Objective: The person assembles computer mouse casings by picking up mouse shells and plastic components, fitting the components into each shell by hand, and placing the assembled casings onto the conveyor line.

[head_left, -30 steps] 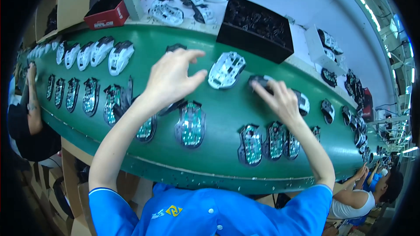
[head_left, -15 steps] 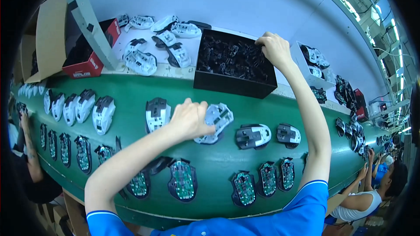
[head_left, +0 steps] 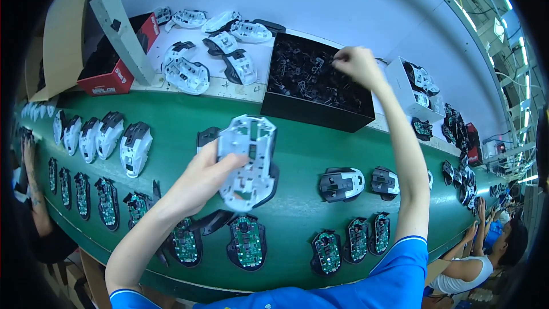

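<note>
My left hand [head_left: 197, 186] grips a white and grey mouse shell [head_left: 258, 163], raised over the green bench with its hollow inside showing. The thumb lies across the shell's inner face. Over the right part of a black box [head_left: 314, 113], my right hand [head_left: 360, 67] has its fingers pinched together; whatever is between them is too small and dark to make out. Small black plastic parts [head_left: 300, 71] fill that box. Below the held shell lies a mouse base with a green circuit board [head_left: 247, 243]. Another shell [head_left: 207, 135] is partly hidden behind my left hand.
Mouse shells [head_left: 342, 184] and circuit-board bases [head_left: 329, 254] line the green bench [head_left: 291, 203]. More shells [head_left: 186, 74] lie on the back shelf. A red box [head_left: 108, 82] and a white box [head_left: 403, 88] flank it. Co-workers' arms [head_left: 37, 189] appear at both sides.
My left hand has lifted the mouse shell off the bench and turned it upright, toward me. My right hand has moved from the box's back edge to above the parts, fingers now pinched.
</note>
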Available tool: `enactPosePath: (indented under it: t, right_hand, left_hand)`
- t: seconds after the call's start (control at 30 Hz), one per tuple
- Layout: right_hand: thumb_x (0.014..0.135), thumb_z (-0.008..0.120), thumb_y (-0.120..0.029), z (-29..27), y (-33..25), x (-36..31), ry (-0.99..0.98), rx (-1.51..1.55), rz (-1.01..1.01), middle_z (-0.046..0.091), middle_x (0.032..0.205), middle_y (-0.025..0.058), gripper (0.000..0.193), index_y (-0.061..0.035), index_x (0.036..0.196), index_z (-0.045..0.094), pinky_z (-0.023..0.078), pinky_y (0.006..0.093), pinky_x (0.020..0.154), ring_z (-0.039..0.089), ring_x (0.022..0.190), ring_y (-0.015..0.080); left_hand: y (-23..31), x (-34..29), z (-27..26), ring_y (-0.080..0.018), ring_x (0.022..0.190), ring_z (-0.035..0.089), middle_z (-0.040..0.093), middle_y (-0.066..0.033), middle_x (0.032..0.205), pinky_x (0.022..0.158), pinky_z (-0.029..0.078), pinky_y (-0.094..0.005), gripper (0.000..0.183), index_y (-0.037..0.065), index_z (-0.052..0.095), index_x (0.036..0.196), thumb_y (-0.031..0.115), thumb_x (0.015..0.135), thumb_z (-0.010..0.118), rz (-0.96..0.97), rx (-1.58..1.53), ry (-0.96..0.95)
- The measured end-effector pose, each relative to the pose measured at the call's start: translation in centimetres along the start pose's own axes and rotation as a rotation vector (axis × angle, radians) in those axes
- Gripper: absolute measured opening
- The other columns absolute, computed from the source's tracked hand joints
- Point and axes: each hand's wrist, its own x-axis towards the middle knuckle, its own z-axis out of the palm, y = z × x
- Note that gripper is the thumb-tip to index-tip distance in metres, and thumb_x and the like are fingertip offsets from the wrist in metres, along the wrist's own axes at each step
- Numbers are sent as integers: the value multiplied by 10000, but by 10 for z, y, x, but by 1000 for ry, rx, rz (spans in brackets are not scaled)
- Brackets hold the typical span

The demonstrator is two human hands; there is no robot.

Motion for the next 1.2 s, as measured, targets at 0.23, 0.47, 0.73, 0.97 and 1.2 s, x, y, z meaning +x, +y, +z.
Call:
enactPosePath:
  t: [0.23,0.47,0.73,0.97,1.2]
  right_hand:
    - [923,522,-154,-34,-61,-41,-218,1328,190,570,1019,131,349,-20,1243,487,566,236,433,672,847,223]
    - [714,725,4,-70,-213,-183,-245,853,-323,659,1084,127,155,-26,848,653,499,216,554,665,826,178]
    - [606,766,-84,-56,-248,-211,-91,361,-689,534,860,8,274,-129,863,681,396,278,465,474,695,169]
    - [669,607,-99,-66,-273,-228,-196,56,-891,535,844,51,292,-14,949,606,435,265,456,535,677,166]
    - [661,604,-76,-74,-293,-242,-295,-72,-841,450,797,64,305,25,946,567,434,262,422,530,683,154]
  left_hand:
    - [-1,-43,-5,-184,865,637,591,-129,1088,655,549,-345,427,-10,439,1223,124,831,541,-293,-357,-52]
    - [7,-92,11,-108,932,495,541,-50,1044,791,410,-248,656,0,303,1381,141,791,554,-253,-107,-248]
    - [5,-147,14,-168,915,517,461,-117,1049,702,533,-309,593,-14,261,1327,135,821,531,-228,-51,-345]
    - [-10,-165,12,-145,902,502,465,-96,992,663,528,-288,563,-19,289,1317,137,832,530,-172,-24,-355]
    - [-9,-168,14,-97,866,520,498,-56,1031,712,469,-251,619,19,302,1368,61,796,533,-142,113,-295]
